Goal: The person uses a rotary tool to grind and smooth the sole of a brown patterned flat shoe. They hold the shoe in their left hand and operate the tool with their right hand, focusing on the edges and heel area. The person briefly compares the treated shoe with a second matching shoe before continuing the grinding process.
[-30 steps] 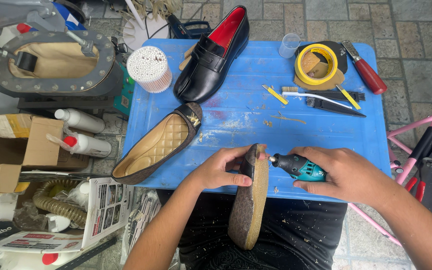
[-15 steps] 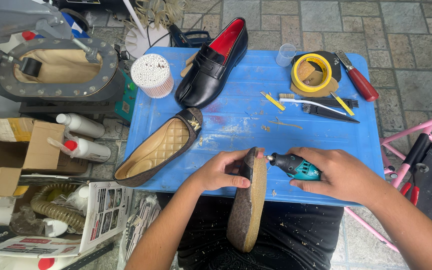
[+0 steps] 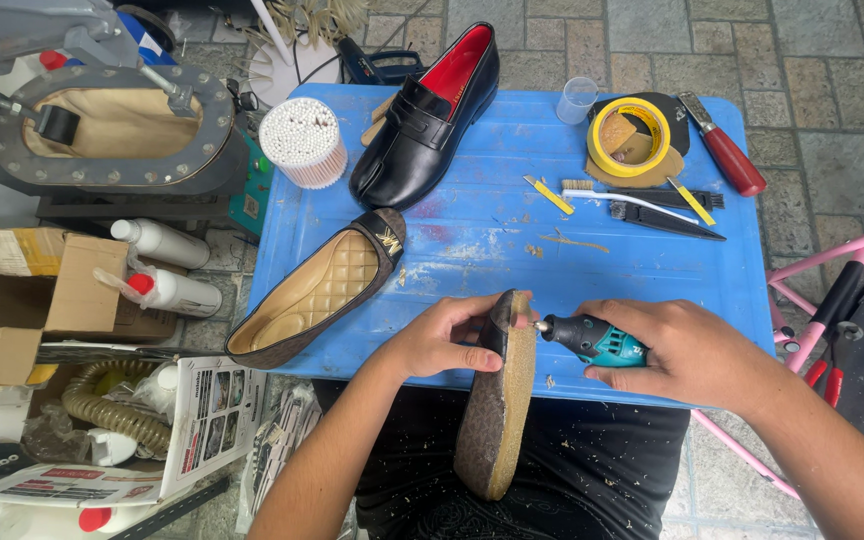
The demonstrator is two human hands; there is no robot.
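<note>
The left hand (image 3: 442, 345) grips the flat shoe (image 3: 500, 400) on its edge, fingers wrapped around the heel part over the lap. The right hand (image 3: 687, 350) fingers close around the teal grinder (image 3: 592, 340), its tip touching the rough cork-like sole just beside the left thumb. A slip could cut that thumb or gouge the sole.

My left hand (image 3: 442, 345) and my right hand (image 3: 687, 350) are both bare: no gloves, rings, watch or bands that I can see. My forearms are uncovered too, with no sleeve in view behind either wrist. Below my fingers I wear a black garment (image 3: 572, 465) of soft, faintly patterned cloth, sprinkled all over with pale tan shavings and dust.
</note>
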